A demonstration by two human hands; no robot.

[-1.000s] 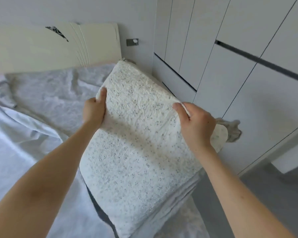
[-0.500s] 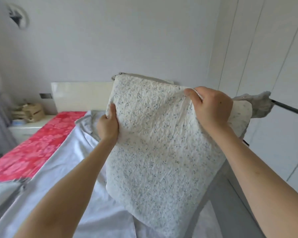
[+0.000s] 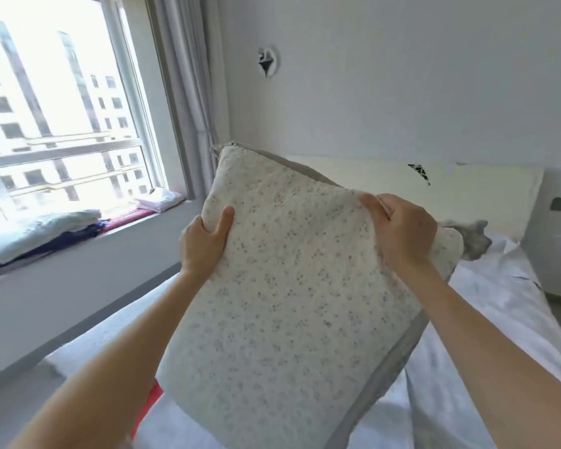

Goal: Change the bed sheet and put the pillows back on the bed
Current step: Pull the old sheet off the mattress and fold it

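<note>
Left hand (image 3: 204, 244), right hand (image 3: 402, 231) grip raised pillow (image 3: 292, 286).

Both bare forearms (image 3: 110, 367) rise from lower corners toward frame centre. At centre-left, left hand (image 3: 204, 244) pinches speckled white quilted pillow (image 3: 289, 303), thumb in front; right hand (image 3: 405, 231), centre-right, clenches its top edge.
</note>
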